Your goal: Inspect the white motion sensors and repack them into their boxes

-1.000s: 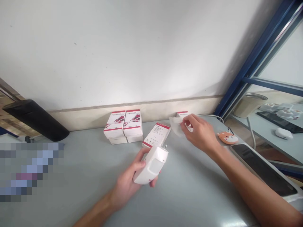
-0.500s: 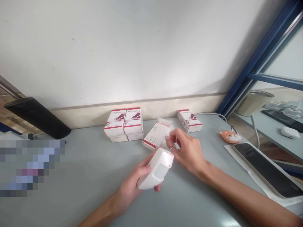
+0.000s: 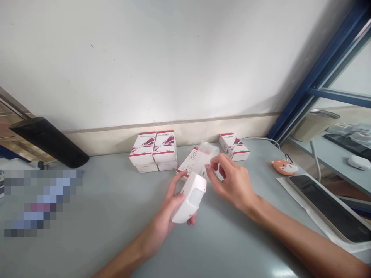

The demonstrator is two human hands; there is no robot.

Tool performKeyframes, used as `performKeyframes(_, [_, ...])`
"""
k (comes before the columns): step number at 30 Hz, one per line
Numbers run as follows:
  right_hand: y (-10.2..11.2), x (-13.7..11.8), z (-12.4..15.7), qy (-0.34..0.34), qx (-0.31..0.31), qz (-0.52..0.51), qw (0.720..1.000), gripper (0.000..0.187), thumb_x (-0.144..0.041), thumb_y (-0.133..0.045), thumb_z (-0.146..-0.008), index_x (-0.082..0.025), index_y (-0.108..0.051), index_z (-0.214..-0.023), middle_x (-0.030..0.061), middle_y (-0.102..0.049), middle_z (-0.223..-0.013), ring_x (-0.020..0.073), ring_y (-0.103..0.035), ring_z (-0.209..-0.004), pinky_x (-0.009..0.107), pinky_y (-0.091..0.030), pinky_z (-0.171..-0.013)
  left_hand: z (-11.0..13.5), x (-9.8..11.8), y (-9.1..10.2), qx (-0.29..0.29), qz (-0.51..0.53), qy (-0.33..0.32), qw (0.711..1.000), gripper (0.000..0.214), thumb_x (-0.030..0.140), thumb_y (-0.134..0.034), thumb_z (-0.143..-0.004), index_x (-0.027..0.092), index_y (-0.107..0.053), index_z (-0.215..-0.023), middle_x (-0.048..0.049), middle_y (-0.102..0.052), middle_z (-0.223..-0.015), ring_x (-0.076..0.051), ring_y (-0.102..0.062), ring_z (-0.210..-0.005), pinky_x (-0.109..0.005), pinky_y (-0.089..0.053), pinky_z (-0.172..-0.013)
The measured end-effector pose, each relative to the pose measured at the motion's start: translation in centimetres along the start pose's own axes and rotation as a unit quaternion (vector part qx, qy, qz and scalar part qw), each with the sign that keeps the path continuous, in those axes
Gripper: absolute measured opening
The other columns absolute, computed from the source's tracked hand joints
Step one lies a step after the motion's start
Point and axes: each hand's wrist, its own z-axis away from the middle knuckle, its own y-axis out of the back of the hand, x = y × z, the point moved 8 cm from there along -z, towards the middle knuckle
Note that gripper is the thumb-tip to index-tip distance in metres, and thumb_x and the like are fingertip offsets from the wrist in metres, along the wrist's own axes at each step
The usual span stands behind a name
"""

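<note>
My left hand (image 3: 166,218) grips a white plastic device (image 3: 189,197) just above the grey table (image 3: 116,216), its thin metal antenna tip pointing away from me. My right hand (image 3: 232,181) is pinched at that tip, thumb and forefinger together beside the device's far end. Behind the fingers a clear plastic bag (image 3: 208,150) lies on a flat white-and-red box (image 3: 189,164). What the pinch holds is too small to make out.
Two white-and-red boxes (image 3: 153,148) stand by the wall, another (image 3: 233,146) to their right. An orange animal-shaped keyring (image 3: 284,167) and a dark tablet (image 3: 324,206) on white paper lie at right. A black cylinder (image 3: 49,141) leans at left. A blue frame (image 3: 315,65) edges the table.
My right hand left the clear bag on the flat box and came back to the device's tip, where it now pinches. The left hand kept holding the device, lifting it slightly toward the boxes.
</note>
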Motion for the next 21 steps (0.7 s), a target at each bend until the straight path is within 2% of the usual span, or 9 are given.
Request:
performKeyframes(9, [-0.1,-1.0,0.5,-0.005,-0.021,-0.051,0.998,0.015,-0.030,-0.057,-0.099,-0.026,-0.048,-0.088,-0.0048,-0.063,-0.080,0.0103,-0.043,-0.053,0.025,-0.030,-0.051,0.2,0.2,0.9,0.037,-0.120,-0.003,0.992,0.057,0.059,-0.046,-0.107,0.029,-0.045,-0.156,-0.0042,-0.068,-0.090,-0.024,-0.060,-0.089,-0.038,-0.042,-0.089])
performKeyframes(16, [-0.1,-0.7,0.4,-0.056,-0.052,-0.113,0.991,0.017,-0.034,-0.061,-0.098,-0.026,-0.050,-0.088,-0.0044,-0.060,-0.081,0.0113,-0.045,-0.058,0.027,-0.037,-0.055,0.5,1.4,0.6,0.077,-0.147,-0.024,0.986,0.052,0.060,-0.053,-0.104,0.033,-0.050,-0.148,-0.0083,-0.064,-0.132,-0.023,-0.060,-0.093,-0.038,-0.047,-0.090])
performKeyframes(18, [-0.1,-0.8,0.6,-0.060,-0.053,-0.123,0.989,0.016,-0.034,-0.061,-0.098,-0.026,-0.050,-0.089,-0.0038,-0.060,-0.082,0.0115,-0.046,-0.059,0.027,-0.039,-0.056,0.6,1.4,0.4,0.080,-0.158,-0.021,0.984,0.050,0.058,-0.052,-0.105,0.033,-0.049,-0.148,-0.0086,-0.063,-0.134,-0.024,-0.061,-0.097,-0.039,-0.047,-0.093])
performKeyframes(21, [0.0,-0.8,0.9,-0.080,-0.047,-0.139,0.986,0.014,-0.034,-0.062,-0.097,-0.026,-0.051,-0.094,-0.0037,-0.058,-0.083,0.0119,-0.046,-0.060,0.027,-0.040,-0.056,0.8,1.7,0.2,0.081,-0.196,-0.035,0.977,0.049,0.055,-0.052,-0.106,0.031,-0.049,-0.149,-0.0093,-0.064,-0.132,-0.029,-0.058,-0.113,-0.040,-0.046,-0.097])
